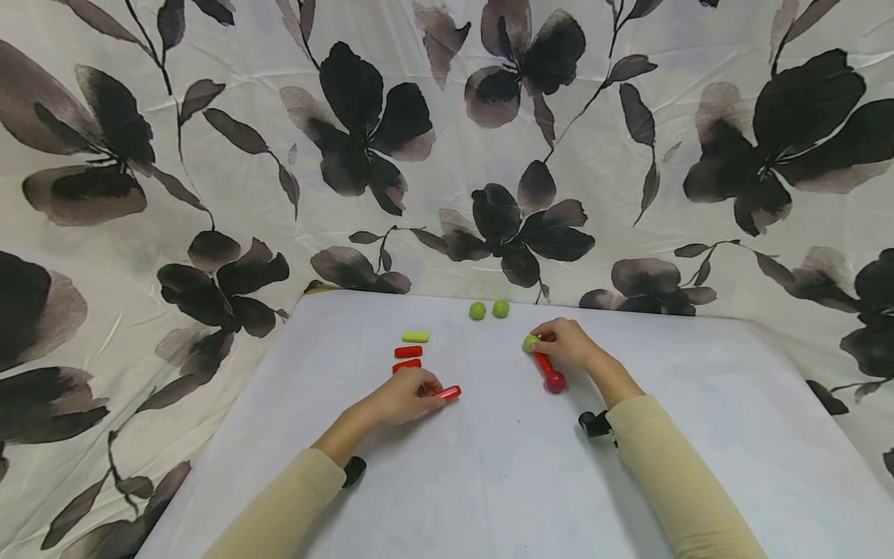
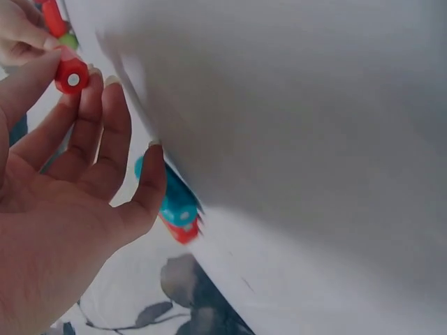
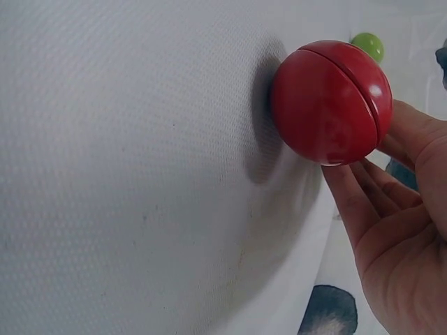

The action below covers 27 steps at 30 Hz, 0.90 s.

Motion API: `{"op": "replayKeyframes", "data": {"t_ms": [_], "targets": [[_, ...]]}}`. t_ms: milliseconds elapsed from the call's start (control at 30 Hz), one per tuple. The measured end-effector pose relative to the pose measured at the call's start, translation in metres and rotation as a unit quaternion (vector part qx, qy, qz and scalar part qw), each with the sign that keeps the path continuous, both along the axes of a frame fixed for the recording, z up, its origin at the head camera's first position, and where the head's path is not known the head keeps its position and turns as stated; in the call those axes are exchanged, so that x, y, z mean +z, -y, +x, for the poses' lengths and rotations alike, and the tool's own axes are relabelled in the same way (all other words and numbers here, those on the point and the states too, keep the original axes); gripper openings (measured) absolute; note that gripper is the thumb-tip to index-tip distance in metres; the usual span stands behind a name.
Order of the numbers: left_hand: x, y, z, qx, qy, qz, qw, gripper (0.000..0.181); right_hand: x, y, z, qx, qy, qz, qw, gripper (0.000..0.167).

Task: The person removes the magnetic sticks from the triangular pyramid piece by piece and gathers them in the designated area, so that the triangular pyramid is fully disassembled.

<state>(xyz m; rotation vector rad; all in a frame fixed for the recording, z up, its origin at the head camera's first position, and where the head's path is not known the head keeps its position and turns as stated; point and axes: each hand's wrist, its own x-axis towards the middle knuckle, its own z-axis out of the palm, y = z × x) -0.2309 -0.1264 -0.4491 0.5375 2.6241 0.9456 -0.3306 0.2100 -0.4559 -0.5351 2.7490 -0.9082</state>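
My left hand point(image 1: 408, 394) pinches a red stick point(image 1: 449, 394) between thumb and fingers, just above the white table. In the left wrist view its round end point(image 2: 72, 78) shows a pale dot at the centre. The right hand point(image 1: 569, 341) grips the far end of a piece made of a red stick point(image 1: 542, 362) with a green ball point(image 1: 530, 344) at the far end and a red ball point(image 1: 555, 381) at the near end. Close up in the right wrist view, the red ball point(image 3: 332, 103) shows a groove and hides part of the fingers.
Beyond the left hand lie two red sticks point(image 1: 408, 352) and a yellow-green stick point(image 1: 415, 337). Two green balls point(image 1: 489, 310) sit side by side near the far edge of the white table point(image 1: 482, 481). A floral cloth point(image 1: 447, 155) hangs behind.
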Motion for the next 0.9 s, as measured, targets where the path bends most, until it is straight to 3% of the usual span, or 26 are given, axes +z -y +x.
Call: {"op": "replayKeyframes", "data": {"t_ms": [200,567,900], "targets": [[-0.003,0.021,0.0,-0.022,-0.015,-0.004,0.9996,0.014,0.001,0.0,0.001,-0.003,-0.003,0.001,1.0,0.031],[-0.002,0.052,0.001,0.0,-0.014,-0.015,0.9998,0.018,0.001,0.002,0.002,0.0,0.003,0.0,1.0,0.031],[0.0,0.065,0.001,0.005,-0.02,-0.018,0.9996,0.016,0.003,0.0,0.002,-0.001,0.006,-0.005,1.0,0.03]]}}
